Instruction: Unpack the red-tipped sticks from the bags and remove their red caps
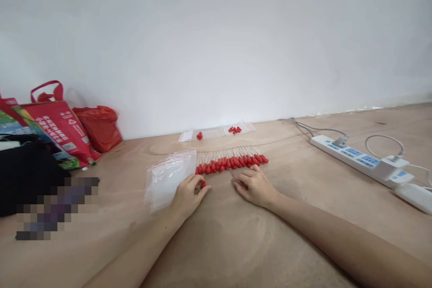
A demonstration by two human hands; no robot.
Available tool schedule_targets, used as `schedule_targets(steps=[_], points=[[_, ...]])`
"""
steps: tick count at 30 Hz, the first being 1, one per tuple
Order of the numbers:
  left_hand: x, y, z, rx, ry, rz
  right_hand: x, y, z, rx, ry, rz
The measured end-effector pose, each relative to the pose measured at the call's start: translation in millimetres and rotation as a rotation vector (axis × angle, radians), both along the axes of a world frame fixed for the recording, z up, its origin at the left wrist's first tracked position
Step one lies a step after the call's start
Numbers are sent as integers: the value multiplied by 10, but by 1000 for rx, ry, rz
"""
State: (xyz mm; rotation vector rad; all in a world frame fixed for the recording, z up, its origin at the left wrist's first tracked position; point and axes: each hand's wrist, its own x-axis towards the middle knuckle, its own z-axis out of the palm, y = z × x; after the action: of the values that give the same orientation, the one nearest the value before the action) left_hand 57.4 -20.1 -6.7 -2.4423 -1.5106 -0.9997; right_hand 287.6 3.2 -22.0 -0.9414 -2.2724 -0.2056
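My left hand is closed, with a small red rubber bulb between thumb and fingers. Across from it, my right hand is closed around a thin clear tube, whose end sticks out toward the upper left. Just beyond both hands lies a row of red-bulbed droppers, side by side, bulbs toward me and thin stems toward the wall. Clear zip bags lie flat, overlapping, left of the row and beside my left hand.
Farther back, loose red bulbs and several clear tubes lie on more plastic bags near the wall. A white power strip with plugs and cables runs along the right. Shopping bags and a black cloth item stand at left.
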Motion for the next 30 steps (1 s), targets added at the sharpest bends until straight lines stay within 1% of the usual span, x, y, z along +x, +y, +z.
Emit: schedule_targets(steps=[3,5,9,12,15,19,21,26,28,30], points=[[8,-10,27,-22,4,-9,1,-40,58,-108,-16,37],[15,-24,43,-8,3,-12,4,-57,82,-157,0,55],[16,-63,55,89,-11,-35,7,-49,72,-213,95,87],[23,-53,83,99,-15,-25,27,-21,41,-220,189,81],[83,46,174,40,10,11,77,4,28,-210,226,28],[256,281,334,-41,88,121,168,17,44,-180,203,-41],[348,395,379,-68,124,167,207,18,55,-173,189,-59],[488,569,357,-117,155,231,241,21,60,-160,185,-71],[504,583,340,-105,125,245,237,28,51,-158,184,-66],[485,546,335,-78,92,270,234,38,37,-157,180,-61]])
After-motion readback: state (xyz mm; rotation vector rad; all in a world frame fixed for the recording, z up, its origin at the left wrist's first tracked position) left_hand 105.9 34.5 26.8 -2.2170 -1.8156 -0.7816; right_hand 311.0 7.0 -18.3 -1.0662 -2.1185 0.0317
